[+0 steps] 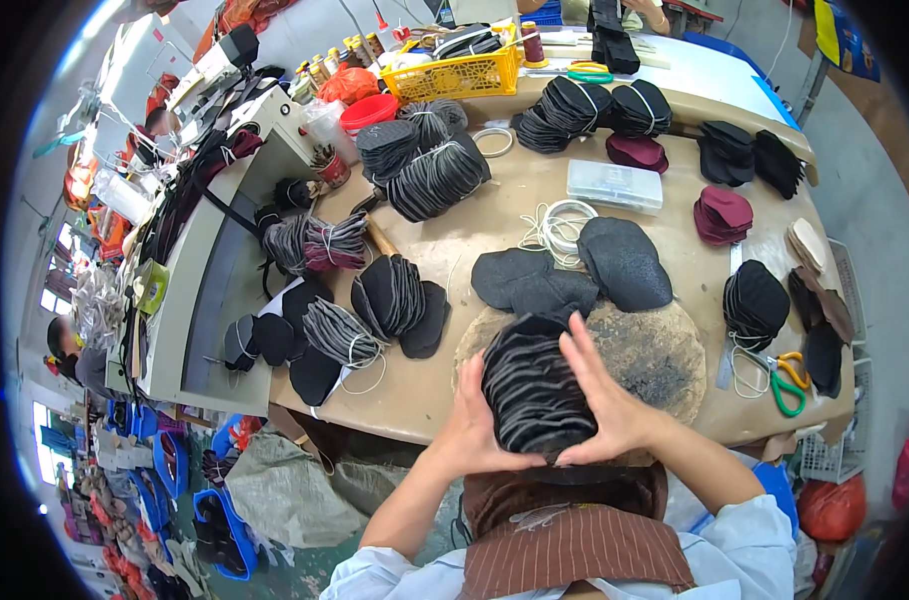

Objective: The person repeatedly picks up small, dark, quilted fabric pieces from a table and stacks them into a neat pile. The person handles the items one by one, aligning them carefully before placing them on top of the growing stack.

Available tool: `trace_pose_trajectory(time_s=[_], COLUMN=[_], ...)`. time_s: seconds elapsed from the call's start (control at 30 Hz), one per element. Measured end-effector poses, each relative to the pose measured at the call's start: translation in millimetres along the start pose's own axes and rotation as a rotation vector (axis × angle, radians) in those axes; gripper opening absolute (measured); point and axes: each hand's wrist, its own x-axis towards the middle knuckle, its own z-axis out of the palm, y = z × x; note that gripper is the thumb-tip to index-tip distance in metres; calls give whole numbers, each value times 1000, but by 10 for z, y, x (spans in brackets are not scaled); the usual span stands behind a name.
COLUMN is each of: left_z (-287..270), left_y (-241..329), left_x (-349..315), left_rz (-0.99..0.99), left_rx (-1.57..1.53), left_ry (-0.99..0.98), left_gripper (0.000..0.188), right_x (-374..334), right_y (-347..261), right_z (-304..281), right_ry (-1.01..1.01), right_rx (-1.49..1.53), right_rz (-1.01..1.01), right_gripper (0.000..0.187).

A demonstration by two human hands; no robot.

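Between my two hands is a thick stack of black cut fabric pieces [536,390], its layered edges facing up. My left hand [471,425] wraps the stack's left side, and my right hand [606,400] clasps its right side; the thumbs come close together at the near end. The stack is over the near edge of a round, worn stone-like block [654,355]. Just beyond it lie loose black rounded pieces [534,280] and a larger black pile [624,264]. A coil of white cord [564,228] rests behind them.
Tied black bundles [439,175] and grey strip bundles [339,335] crowd the left of the table. Scissors with green and orange handles [789,385] lie at right, near a maroon stack [722,215]. A clear plastic box [614,186] and yellow basket [454,78] stand farther back.
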Motion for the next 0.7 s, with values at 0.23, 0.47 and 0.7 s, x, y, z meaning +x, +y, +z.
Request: trace_pose_trajectory(time_s=[0.23,0.47,0.7], left_z=[-42,12,112], left_y=[69,142,-14], left_x=[76,30,69], left_rz=[21,-1,81], left_rx=[-7,18,-97], left_ry=[40,18,-27], left_gripper=[147,145,138], right_x=[428,363,268], right_y=[-315,-359,-247], right_z=[-143,-179,-237], right_ry=[-250,-340,-246], right_rx=[-395,-398,-379], right_rz=[-43,-35,66], right_gripper=[122,118,115])
